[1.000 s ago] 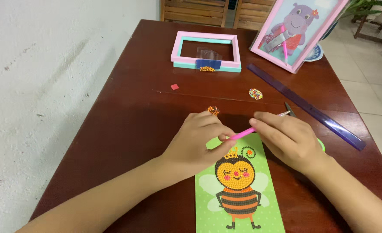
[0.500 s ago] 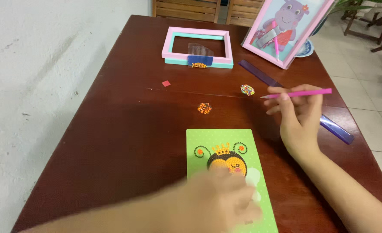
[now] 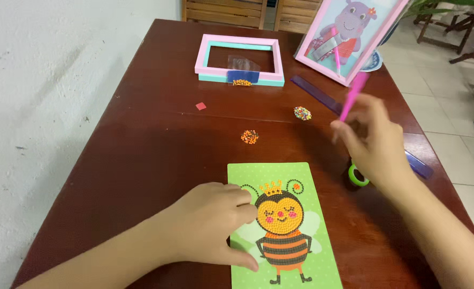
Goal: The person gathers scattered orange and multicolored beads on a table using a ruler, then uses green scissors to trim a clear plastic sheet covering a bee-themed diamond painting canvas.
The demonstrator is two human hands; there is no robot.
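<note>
Tabletop of dark reddish-brown wood [image 3: 157,160] fills most of the view, running from the near edge to two slatted wooden chair backs [image 3: 223,10] at the far end, with a pale rough wall on the left and tiled floor on the right.

At the far right, a pink-framed picture of a purple hippo on a light blue ground [image 3: 349,35] leans tilted, its lower edge on the table. To its left lies an empty rectangular frame, pink on top with a turquoise side [image 3: 202,53], flat on the wood; a clear plastic sheet and a dark blue strip sit at its near edge, with a small heap of orange beads [image 3: 242,82] just beside them.

Nearest the viewer lies a green rectangular card showing an orange and black striped bee with a small crown [image 3: 282,225]. The left hand [image 3: 215,222] rests flat on the card's left side, fingers loosely together and pressing down, touching the bee's head.

The right hand [image 3: 373,144] is raised over the right part of the table, fingers closed around a slim pink pen-like stick [image 3: 353,96] that points up and away (it is blurred). Under it runs a long translucent purple ruler [image 3: 317,93], laid diagonally from far left to near right. A small green ring-shaped tape roll [image 3: 356,175] sits just beside the wrist.

Between the frame and the card lie a multicoloured bead pile [image 3: 302,113], an orange and dark bead pile [image 3: 250,136], and a tiny red square [image 3: 200,106], all well apart.
</note>
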